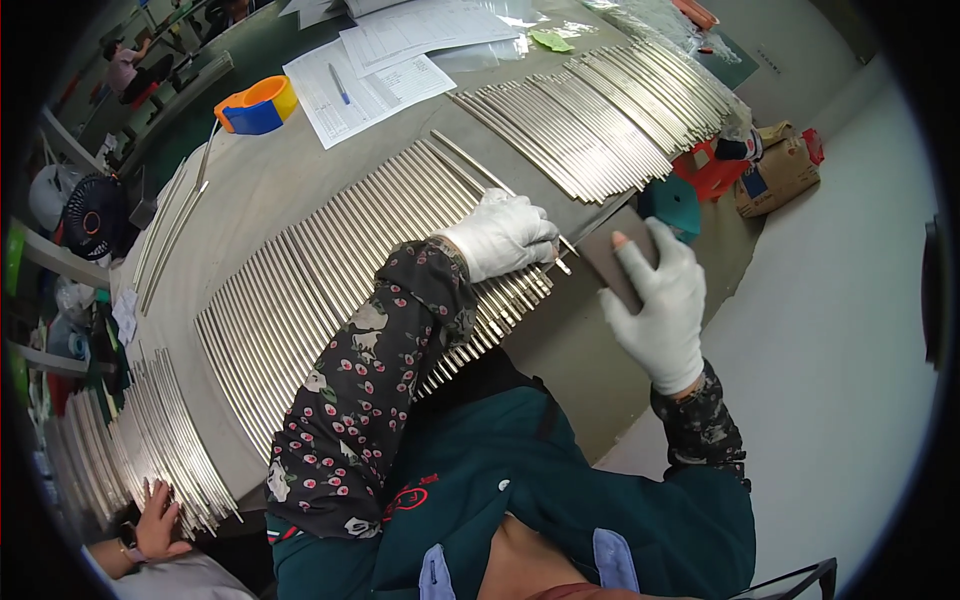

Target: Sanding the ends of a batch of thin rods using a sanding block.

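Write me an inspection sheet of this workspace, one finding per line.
Surface: flat grey worktable, its edges bent by the lens.
Job's things: broad row of thin silver metal rods, side by side; second silver rod group farther right; flat brown rectangular block.
Clutter: white printed sheets, a slim grey-blue pen on top; round yellow, orange and blue holder beside them; green scrap.
Hands: white-gloved left hand over the rods, grip unclear; white-gloved right hand holding the block.
Cables: nothing seen.
Surroundings: round black fan left; brown sack right; co-worker's bare hand by more silver rods, lower left.
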Action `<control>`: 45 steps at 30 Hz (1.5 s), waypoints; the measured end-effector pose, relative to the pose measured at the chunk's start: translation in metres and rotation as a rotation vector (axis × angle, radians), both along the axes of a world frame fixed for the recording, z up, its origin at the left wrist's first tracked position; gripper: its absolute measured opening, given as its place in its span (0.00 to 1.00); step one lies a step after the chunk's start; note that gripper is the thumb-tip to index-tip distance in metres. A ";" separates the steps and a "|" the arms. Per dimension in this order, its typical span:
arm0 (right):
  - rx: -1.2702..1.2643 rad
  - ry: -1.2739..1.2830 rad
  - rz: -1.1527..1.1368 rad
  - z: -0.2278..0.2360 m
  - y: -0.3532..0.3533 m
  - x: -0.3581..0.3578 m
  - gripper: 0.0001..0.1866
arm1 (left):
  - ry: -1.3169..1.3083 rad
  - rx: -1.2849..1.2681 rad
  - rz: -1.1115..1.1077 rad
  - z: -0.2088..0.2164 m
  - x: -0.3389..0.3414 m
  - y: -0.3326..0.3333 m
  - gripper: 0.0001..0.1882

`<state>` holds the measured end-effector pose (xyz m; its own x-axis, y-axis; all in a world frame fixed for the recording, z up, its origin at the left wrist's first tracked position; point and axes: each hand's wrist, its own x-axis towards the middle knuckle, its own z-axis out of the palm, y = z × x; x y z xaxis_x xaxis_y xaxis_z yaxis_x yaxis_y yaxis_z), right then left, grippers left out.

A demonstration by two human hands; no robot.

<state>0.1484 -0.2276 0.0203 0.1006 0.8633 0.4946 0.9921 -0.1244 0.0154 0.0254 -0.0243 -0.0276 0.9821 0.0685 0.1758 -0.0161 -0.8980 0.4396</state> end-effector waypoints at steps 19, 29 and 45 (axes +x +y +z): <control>0.083 0.067 -0.106 -0.014 -0.023 0.017 0.30 | -0.087 0.251 0.181 0.024 -0.015 -0.013 0.10; 0.036 0.114 -0.095 -0.015 -0.025 0.012 0.30 | 0.316 0.157 0.037 0.044 -0.012 -0.016 0.10; 0.013 0.108 0.097 -0.004 -0.004 -0.022 0.27 | -0.074 -0.014 -0.013 0.002 -0.013 -0.006 0.06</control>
